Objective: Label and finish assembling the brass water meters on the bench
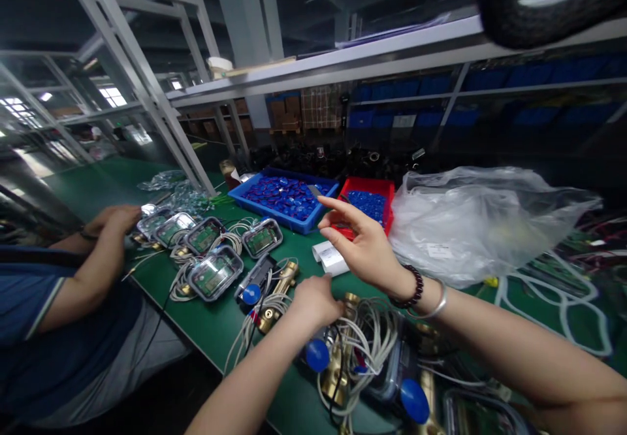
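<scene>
My left hand [316,298] is closed and pressed down at a brass pipe fitting [336,370] with a blue round cap [317,355]; its fingertips are mostly hidden. My right hand [360,242] is raised in front of the trays, with index finger and thumb bent and a gap between them. A small flat grey strip [314,191] sticks out at the index fingertip and seems to be held there. Coiled white cable [375,330] lies beside the fitting, close to a clear-lidded box [392,363]. Below my right hand lies a white paper roll [330,257].
A blue tray [306,228] of blue discs and a red tray [390,203] of small blue parts stand behind. Clear plastic bags [484,219] lie to the right. Several clear-lidded circuit boxes [215,273] sit on the left, near a co-worker's hands [115,218].
</scene>
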Demonstrator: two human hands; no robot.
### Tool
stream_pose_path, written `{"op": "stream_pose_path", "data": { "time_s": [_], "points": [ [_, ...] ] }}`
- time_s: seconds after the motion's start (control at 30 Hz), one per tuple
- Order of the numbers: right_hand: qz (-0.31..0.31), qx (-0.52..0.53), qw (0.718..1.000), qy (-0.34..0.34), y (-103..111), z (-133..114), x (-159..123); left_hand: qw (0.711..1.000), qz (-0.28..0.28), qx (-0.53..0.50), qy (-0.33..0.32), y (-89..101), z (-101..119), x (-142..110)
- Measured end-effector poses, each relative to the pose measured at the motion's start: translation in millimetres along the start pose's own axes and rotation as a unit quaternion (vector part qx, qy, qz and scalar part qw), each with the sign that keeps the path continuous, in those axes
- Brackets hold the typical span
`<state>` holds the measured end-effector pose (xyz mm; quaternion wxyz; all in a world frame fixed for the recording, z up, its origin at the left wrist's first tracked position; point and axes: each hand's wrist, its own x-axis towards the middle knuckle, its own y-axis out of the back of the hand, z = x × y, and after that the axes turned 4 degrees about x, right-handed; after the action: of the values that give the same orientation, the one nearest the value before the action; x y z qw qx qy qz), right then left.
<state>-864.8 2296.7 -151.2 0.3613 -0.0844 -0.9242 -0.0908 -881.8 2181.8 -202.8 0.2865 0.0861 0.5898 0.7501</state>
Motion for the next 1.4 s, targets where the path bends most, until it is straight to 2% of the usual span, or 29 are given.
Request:
{"op": "stream_pose_path", "data": {
  "time_s": [0.07,0.13,0.23,0.33,0.43,0.5,0.57,0.77,1.1,1.4],
  "points": [
    [-0.009,0.013,1.0,-0.021,6,-5,-3,0.998,0.053,-0.02,-0.007,-2.1,-8,-18],
    [-0.028,0.024,0.998,-0.056,14,-8,-7,0.989,0.133,-0.063,-0.027,-8.6,-24,-41],
    [-0.083,0.061,0.985,-0.138,21,-7,-13,0.953,0.26,-0.122,-0.094,-25.8,-54,-74],
    [-0.16,0.114,0.953,-0.231,14,-2,-22,0.911,0.361,-0.147,-0.135,-44.7,-75,-98],
    [-0.227,0.169,0.906,-0.315,-2,2,-34,0.881,0.418,-0.156,-0.16,-57.7,-81,-112],
    [-0.256,0.198,0.875,-0.359,-12,1,-42,0.873,0.427,-0.158,-0.177,-62.4,-81,-117],
    [-0.274,0.208,0.859,-0.381,-21,0,-48,0.87,0.424,-0.162,-0.191,-64.7,-80,-119],
    [-0.309,0.194,0.849,-0.381,-32,-4,-51,0.867,0.433,-0.135,-0.208,-62.3,-79,-119],
    [-0.307,0.155,0.855,-0.387,-39,-6,-53,0.861,0.448,-0.109,-0.216,-58.5,-77,-117],
    [-0.317,0.064,0.885,-0.334,-38,-5,-53,0.863,0.445,-0.103,-0.216,-55.1,-76,-116]
  ]
}}
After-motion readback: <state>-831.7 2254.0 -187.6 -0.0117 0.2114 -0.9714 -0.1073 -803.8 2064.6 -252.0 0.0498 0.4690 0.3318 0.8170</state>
